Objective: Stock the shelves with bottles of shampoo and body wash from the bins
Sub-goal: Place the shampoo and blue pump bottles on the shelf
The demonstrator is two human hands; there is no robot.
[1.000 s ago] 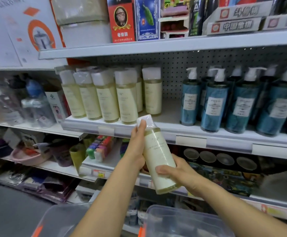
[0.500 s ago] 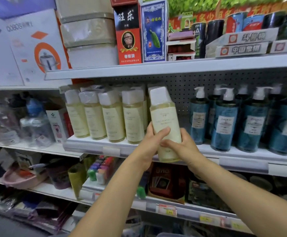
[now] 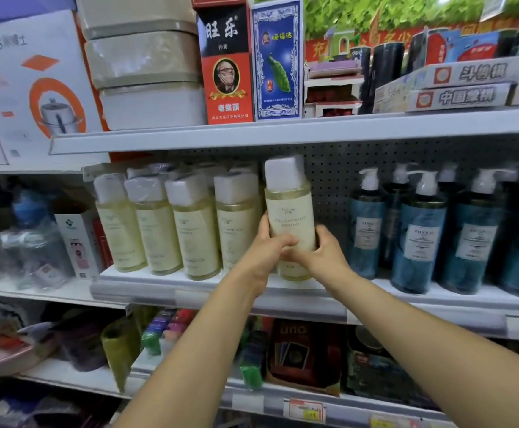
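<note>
Red box [image 3: 225, 72] stands just beside blue box [image 3: 278, 60].

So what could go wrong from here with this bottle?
The pale yellow plastic bottle with a white cap is close beside the matching front-row bottle, so a nudge might topple that row. Its base looks near the grey metal shelf's front lip. If it is released while tilted, it could tip off.
</note>
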